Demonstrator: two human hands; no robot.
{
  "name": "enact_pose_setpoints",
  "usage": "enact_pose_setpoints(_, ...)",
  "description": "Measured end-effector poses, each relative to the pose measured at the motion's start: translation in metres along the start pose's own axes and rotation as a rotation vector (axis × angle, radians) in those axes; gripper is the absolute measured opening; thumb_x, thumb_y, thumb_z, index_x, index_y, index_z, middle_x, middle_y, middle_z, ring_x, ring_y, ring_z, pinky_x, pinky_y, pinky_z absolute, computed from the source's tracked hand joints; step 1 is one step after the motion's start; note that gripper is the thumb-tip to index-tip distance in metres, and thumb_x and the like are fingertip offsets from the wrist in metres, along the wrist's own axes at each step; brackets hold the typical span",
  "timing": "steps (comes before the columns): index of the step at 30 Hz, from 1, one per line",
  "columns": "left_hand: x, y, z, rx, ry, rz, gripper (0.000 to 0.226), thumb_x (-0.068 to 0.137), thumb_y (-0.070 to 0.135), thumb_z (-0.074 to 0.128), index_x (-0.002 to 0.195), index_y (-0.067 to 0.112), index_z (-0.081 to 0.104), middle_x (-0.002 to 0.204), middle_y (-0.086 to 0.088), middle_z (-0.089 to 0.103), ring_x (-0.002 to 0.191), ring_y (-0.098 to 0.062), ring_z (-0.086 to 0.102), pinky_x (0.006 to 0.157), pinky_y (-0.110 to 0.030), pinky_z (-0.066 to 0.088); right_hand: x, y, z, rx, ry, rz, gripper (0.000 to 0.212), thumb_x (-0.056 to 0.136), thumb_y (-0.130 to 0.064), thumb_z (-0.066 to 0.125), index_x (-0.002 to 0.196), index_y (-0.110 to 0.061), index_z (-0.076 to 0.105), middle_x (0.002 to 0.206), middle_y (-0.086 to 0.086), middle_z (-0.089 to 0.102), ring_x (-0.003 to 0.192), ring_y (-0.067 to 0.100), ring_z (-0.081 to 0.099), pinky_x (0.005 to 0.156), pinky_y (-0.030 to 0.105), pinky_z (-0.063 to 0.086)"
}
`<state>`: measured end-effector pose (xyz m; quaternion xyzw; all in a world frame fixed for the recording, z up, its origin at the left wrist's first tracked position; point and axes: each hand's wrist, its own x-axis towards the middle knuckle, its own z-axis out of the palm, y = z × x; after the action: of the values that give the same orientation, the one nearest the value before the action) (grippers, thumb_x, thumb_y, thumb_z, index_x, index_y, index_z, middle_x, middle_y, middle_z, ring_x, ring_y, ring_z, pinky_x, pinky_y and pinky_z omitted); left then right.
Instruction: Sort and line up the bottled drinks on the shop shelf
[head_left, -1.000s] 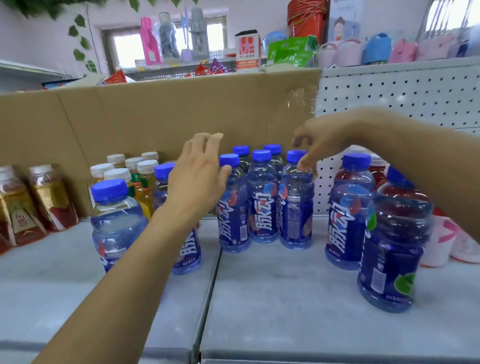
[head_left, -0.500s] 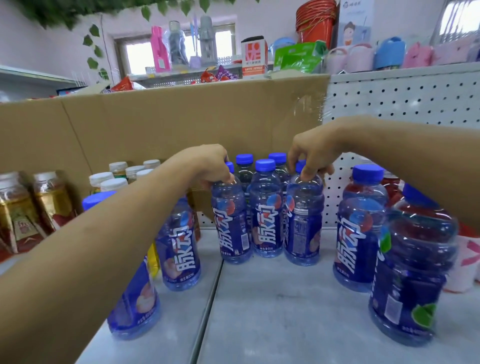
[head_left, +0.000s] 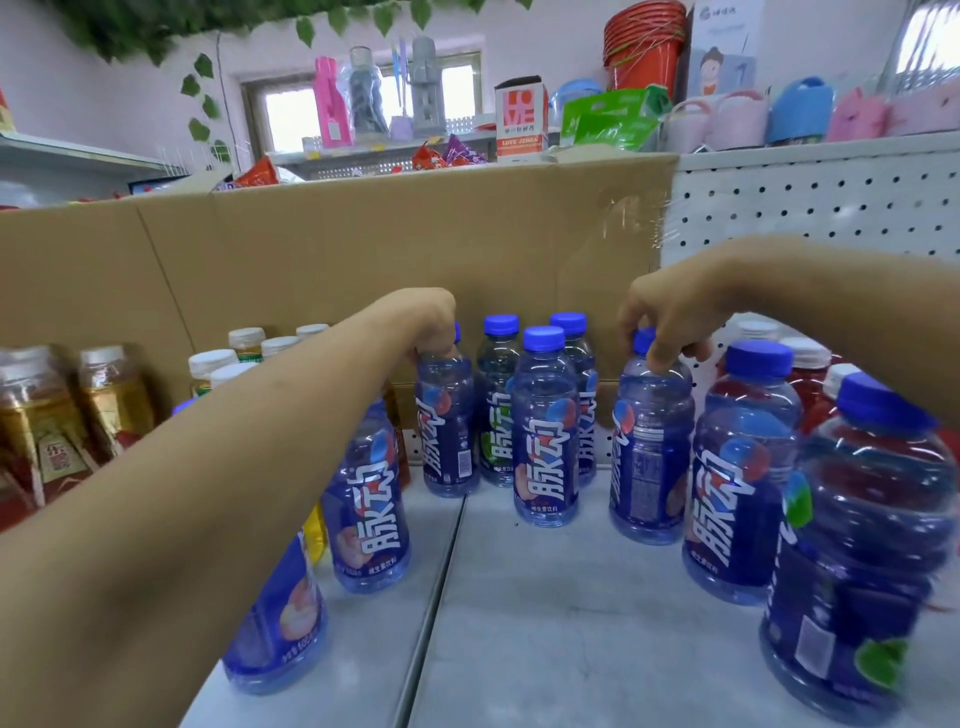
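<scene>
Grey shelf, cardboard backing: left hand grips centre-left bottle by its mostly hidden cap, right hand likewise centre-right bottle; lower-right bottle blurred.

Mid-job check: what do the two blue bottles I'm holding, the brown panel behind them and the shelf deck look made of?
Left bottle in the left hand and right bottle in the right hand: glossy clear blue-tinted plastic, see-through above printed film labels. Brown panel: matte cardboard, creased, with shiny tape. Shelf deck: likely painted metal, pale, smooth, seamed.
</scene>
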<state>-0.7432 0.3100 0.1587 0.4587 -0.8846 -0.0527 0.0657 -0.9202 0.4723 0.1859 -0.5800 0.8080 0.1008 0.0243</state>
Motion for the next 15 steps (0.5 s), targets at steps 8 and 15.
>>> enact_pose_setpoints(8, 0.019, -0.004, 0.01, 0.031, 0.07, -0.02, 0.021, 0.1, 0.021, 0.059, 0.097, 0.0, 0.061, 0.112, -0.018, 0.069, 0.097, -0.033, 0.071, 0.09, -0.042, 0.058, 0.001, 0.0, 0.001, 0.074, -0.027, 0.0, 0.023, 0.093, -0.006, 0.065, 0.085, -0.026, 0.057, 0.088, 0.007, 0.062, 0.075, 0.025, 0.069, 0.057, 0.024, 0.053)
enact_pose_setpoints(15, 0.026, -0.005, 0.017, 0.041, 0.12, -0.009, 0.02, 0.102, 0.025, 0.056, 0.104, 0.006, 0.059, 0.117, -0.016, 0.066, 0.106, -0.032, 0.066, 0.096, -0.042, 0.054, 0.003, 0.002, 0.003, 0.114, -0.03, 0.014, 0.021, 0.092, -0.007, 0.066, 0.086, -0.025, 0.057, 0.09, 0.008, 0.063, 0.08, 0.029, 0.071, 0.06, 0.027, 0.055)
